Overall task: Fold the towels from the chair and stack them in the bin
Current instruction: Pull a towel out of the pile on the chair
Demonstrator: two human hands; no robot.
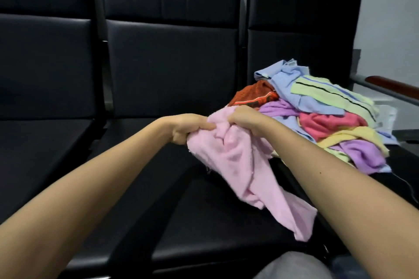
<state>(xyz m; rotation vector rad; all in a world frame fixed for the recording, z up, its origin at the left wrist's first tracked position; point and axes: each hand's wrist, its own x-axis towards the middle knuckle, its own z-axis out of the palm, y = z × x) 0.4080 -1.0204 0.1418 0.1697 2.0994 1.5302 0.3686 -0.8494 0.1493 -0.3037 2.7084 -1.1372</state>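
A crumpled pink towel [238, 165] hangs over the seat of the middle black chair [172, 70]. My left hand [188, 128] grips its upper left part and my right hand [243, 118] grips its top just beside, the two hands nearly touching. The towel's lower end droops down to the right under my right forearm. A heap of towels [324, 120] in blue, pale green, purple, red-pink, yellow and orange lies on the right chair [294, 29]. No bin is in view.
A third black chair [45, 63] stands at the left. A wooden-topped armrest [390, 85] runs past the heap at the right. A grey knee [133, 267] shows at the bottom edge. A thin dark cable [405, 184] trails off the right seat.
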